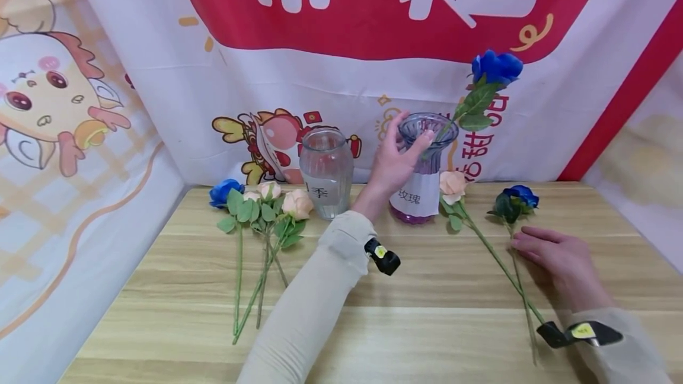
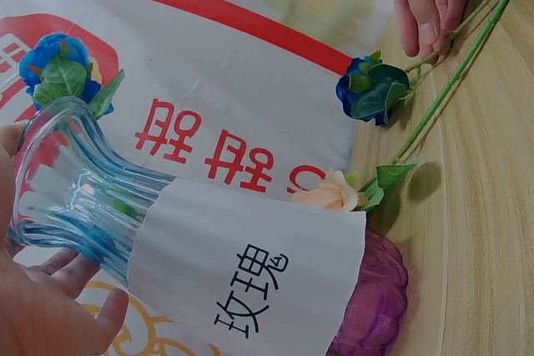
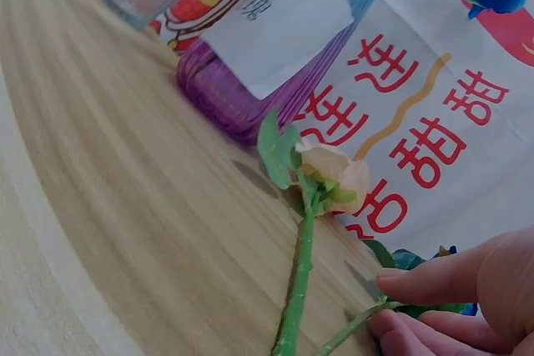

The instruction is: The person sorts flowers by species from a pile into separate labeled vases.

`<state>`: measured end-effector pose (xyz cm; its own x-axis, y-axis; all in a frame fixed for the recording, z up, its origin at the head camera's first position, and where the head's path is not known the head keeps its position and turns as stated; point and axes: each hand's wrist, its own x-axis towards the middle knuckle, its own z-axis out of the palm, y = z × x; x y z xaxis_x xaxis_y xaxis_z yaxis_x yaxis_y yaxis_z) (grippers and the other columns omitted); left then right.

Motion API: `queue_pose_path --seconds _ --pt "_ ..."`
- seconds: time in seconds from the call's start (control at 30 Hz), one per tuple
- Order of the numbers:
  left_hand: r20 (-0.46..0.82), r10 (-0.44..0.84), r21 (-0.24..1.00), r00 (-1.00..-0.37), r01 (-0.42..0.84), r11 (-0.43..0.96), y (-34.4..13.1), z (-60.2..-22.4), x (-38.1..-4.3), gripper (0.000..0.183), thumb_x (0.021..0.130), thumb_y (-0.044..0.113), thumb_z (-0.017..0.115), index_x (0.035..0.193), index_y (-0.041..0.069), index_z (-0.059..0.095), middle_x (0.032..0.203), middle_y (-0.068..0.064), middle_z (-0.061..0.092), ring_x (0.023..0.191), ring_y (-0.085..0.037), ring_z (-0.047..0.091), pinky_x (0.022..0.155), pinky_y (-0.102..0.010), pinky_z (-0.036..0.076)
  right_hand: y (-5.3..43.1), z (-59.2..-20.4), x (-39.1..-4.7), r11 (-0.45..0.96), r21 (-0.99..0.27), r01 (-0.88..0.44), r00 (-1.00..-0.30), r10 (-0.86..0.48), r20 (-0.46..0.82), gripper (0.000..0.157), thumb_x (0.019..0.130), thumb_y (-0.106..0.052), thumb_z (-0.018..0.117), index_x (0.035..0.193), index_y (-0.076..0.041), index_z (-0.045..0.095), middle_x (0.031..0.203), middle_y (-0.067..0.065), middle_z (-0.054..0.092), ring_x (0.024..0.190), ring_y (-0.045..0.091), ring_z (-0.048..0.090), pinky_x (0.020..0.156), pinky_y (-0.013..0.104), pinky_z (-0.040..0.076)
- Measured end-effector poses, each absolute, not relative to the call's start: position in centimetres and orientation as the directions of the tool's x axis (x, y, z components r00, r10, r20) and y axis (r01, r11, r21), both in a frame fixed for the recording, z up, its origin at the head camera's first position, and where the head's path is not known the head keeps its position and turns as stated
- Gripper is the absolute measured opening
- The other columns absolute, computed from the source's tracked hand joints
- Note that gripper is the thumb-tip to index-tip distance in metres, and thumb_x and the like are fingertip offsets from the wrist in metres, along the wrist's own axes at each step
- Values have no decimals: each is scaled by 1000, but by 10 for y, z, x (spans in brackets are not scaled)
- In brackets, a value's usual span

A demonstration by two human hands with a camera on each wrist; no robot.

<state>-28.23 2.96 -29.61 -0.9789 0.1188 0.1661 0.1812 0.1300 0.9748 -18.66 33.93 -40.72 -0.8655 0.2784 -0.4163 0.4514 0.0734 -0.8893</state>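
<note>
My left hand (image 1: 397,159) holds the flared neck of a glass vase (image 1: 415,162), blue at the top and purple at the base, with a white paper label. One blue rose (image 1: 496,68) stands in the vase, leaning right over the rim. My right hand (image 1: 557,256) pinches the green stem of a second blue rose (image 1: 520,195), just below its leaves; thumb and fingertips (image 3: 400,285) meet at the stem in the right wrist view. Beside it lies a peach rose (image 1: 452,185), its long stem crossing the blue rose's stem.
A clear glass jar (image 1: 326,168) with a label stands left of the vase. Further left on the wooden table (image 1: 176,289) lie several peach roses (image 1: 296,203) and another blue rose (image 1: 226,192). A printed cloth backdrop (image 1: 347,85) hangs right behind the table.
</note>
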Motion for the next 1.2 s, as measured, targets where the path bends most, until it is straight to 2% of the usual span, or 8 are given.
queue_pose_path --seconds 0.27,0.47,0.7,0.87,0.93,1.03,1.1,1.2 --pt "162 115 976 -980 177 127 31 -295 -282 74 99 57 67 163 45 32 170 -10 39 154 -36 43 118 -64 44 337 -409 -190 227 -864 448 -872 325 -367 76 96 -24 80 160 -5 43 78 -30 71 74 -13 70 73 17 62" --pt "173 119 974 -978 188 125 34 -291 -282 73 100 55 67 163 45 32 170 -10 39 154 -36 42 118 -64 44 342 -405 -191 374 -783 497 -854 369 -366 79 92 -42 83 158 -12 51 88 -30 71 85 -12 60 96 31 60" --pt "161 116 976 -980 176 130 34 -292 -280 73 100 55 68 163 46 32 169 -9 40 154 -35 43 118 -64 44 341 -403 -189 382 -792 476 -873 310 -376 72 91 -33 86 150 -4 58 84 -22 74 80 0 71 72 19 58" --pt "167 117 975 -979 182 125 31 -295 -281 73 100 56 67 163 45 32 168 -10 41 153 -35 43 117 -63 45 337 -402 -191 376 -797 473 -874 313 -371 67 92 -32 85 149 -6 60 81 -23 73 79 0 69 71 19 59" --pt "169 115 976 -979 182 121 30 -296 -282 73 100 56 67 163 45 33 167 -10 42 152 -35 44 117 -63 46 336 -401 -192 305 -826 474 -871 297 -390 49 94 -29 83 139 -14 71 81 -23 73 79 0 68 71 20 60" --pt "163 116 976 -980 178 125 29 -296 -282 73 99 58 67 163 45 33 167 -9 42 152 -35 45 116 -63 47 339 -399 -192 79 -899 432 -890 199 -410 14 98 -19 78 110 -23 84 83 -17 78 79 0 72 74 21 62" --pt "161 117 976 -980 176 125 28 -296 -282 73 99 59 67 163 46 33 167 -8 43 152 -35 45 115 -63 47 341 -397 -192 -105 -912 397 -907 106 -407 20 101 -12 73 92 -26 84 86 -12 81 82 3 75 76 22 64" --pt "161 118 975 -980 177 131 28 -296 -283 73 99 59 66 163 46 32 167 -8 43 152 -35 45 115 -63 48 345 -391 -191 -327 -869 371 -922 -19 -386 26 104 -7 67 91 -21 84 93 -6 82 87 7 78 80 25 65"
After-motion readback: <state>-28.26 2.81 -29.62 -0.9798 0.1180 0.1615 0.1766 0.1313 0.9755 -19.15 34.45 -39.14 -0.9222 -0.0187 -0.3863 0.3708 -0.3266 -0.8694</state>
